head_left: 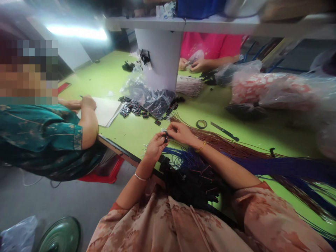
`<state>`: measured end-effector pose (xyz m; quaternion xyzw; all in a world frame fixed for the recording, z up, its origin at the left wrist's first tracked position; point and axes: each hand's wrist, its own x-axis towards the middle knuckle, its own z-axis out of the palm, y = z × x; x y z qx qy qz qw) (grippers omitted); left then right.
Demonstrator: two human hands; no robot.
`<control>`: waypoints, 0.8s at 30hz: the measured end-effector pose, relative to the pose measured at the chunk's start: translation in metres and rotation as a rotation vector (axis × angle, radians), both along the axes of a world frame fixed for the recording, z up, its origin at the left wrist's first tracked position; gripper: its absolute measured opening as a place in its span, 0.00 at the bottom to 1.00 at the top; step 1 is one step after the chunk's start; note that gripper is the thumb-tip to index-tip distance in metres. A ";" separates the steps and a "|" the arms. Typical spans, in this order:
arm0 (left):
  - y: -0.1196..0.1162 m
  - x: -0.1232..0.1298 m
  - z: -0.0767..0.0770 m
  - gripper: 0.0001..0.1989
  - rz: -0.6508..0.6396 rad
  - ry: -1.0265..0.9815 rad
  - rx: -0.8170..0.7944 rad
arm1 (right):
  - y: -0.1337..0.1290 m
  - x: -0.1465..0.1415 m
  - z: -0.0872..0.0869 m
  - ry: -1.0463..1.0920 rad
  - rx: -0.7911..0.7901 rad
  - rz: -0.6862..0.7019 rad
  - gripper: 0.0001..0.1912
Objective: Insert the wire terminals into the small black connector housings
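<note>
My left hand [154, 146] is closed on a small black connector [166, 137], held up over the near edge of the green table. Right beside it, my right hand [181, 133] pinches at the connector's upper side; whatever lies between its fingertips is too small to tell. A bundle of brown wires [210, 140] with bare metal ends runs past my right hand. Blue wires [189, 157] lie under my right wrist. Close to my body is a heap of black connectors [191, 183], some with short wires attached.
Black parts [133, 107] and a plastic bag [159, 103] lie ahead. Tape [201, 124] and a blade [224, 131] lie to the right. At left, a person in a green sleeve [49, 122] leans over paper [105, 110]. Another person's hands [198, 65] work opposite, beneath a shelf [210, 26].
</note>
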<state>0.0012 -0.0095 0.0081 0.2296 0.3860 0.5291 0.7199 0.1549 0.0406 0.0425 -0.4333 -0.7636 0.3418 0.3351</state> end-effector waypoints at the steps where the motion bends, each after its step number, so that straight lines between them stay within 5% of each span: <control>1: 0.000 0.000 -0.001 0.12 0.005 -0.014 -0.009 | -0.003 0.001 0.000 0.007 -0.009 0.005 0.07; 12: 0.002 0.001 -0.003 0.10 -0.019 -0.081 -0.016 | -0.022 0.011 -0.003 -0.081 -0.014 0.031 0.12; 18: 0.003 -0.001 -0.004 0.10 -0.035 -0.070 0.004 | -0.024 0.011 -0.006 -0.212 0.138 0.025 0.03; 24: 0.002 -0.002 -0.004 0.11 -0.035 -0.059 0.000 | -0.027 0.009 -0.010 -0.405 0.267 0.043 0.04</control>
